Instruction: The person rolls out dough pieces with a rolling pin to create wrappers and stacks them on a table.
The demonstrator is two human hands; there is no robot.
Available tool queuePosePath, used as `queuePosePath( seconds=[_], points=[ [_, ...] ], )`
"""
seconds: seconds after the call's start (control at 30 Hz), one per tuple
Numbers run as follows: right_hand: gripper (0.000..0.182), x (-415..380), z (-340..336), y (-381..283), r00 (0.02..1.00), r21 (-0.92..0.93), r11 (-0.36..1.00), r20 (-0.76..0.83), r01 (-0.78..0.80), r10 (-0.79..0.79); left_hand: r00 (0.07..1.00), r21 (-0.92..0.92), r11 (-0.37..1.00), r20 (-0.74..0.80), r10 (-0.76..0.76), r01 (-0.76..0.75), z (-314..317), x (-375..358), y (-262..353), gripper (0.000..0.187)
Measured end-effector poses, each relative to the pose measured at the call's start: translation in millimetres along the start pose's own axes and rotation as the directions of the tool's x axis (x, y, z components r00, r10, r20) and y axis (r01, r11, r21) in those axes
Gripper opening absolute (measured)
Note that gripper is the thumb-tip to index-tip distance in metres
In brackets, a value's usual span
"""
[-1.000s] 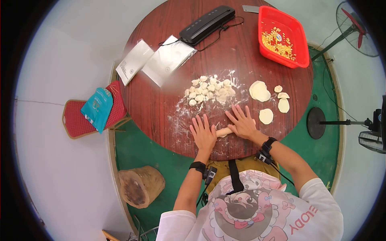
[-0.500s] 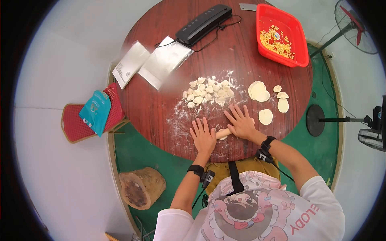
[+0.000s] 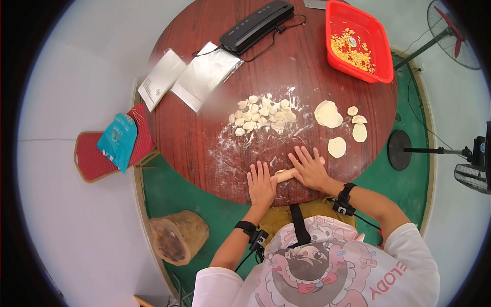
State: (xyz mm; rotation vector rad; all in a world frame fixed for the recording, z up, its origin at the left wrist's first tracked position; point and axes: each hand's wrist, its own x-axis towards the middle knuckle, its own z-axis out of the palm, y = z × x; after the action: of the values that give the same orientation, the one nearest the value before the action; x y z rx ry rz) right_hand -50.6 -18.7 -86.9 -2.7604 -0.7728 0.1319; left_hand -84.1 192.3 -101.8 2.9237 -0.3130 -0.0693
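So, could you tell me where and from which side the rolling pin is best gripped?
Probably at its two ends, from above. The rolling pin lies flat on the floured table, running left to right, its middle over dough. The left hand and right hand already press palms down on the ends.

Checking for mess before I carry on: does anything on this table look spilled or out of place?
Only loose flour scattered over the round table between the dough pieces and the rolling pin. Nothing else stands out.

Home dining space, floured round wooden table (image 3: 204, 148), standing fan (image 3: 450, 30), cushioned chair (image 3: 92, 158)
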Motion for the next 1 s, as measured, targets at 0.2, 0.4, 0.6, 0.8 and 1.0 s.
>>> queuePosePath(
  seconds=[0.2,0.4,0.6,0.8,1.0],
  points=[
    [0.065,-5,2,-1,1.000,0.038,0.999,-0.009,0.008,-0.008,0.999,-0.100,0.994,-0.005,0.050,-0.051,-1,-3,-2,0.055],
    [0.061,10,-1,4,0.999,-0.028,0.999,-0.009,0.031,-0.032,0.996,-0.082,0.994,-0.053,0.069,-0.073,0,8,-6,0.055],
    [0.058,39,-1,14,0.998,-0.051,0.998,-0.046,0.033,-0.035,0.996,-0.018,0.999,-0.080,0.039,-0.041,-1,31,-11,0.054],
    [0.058,60,0,19,0.997,-0.052,0.998,-0.070,0.027,-0.030,0.995,0.030,0.999,-0.098,-0.018,0.021,2,48,-17,0.055],
    [0.057,69,3,22,0.995,-0.080,0.997,-0.097,0.024,-0.031,0.992,-0.013,0.998,-0.109,-0.059,0.057,4,55,-23,0.056]
  ],
)
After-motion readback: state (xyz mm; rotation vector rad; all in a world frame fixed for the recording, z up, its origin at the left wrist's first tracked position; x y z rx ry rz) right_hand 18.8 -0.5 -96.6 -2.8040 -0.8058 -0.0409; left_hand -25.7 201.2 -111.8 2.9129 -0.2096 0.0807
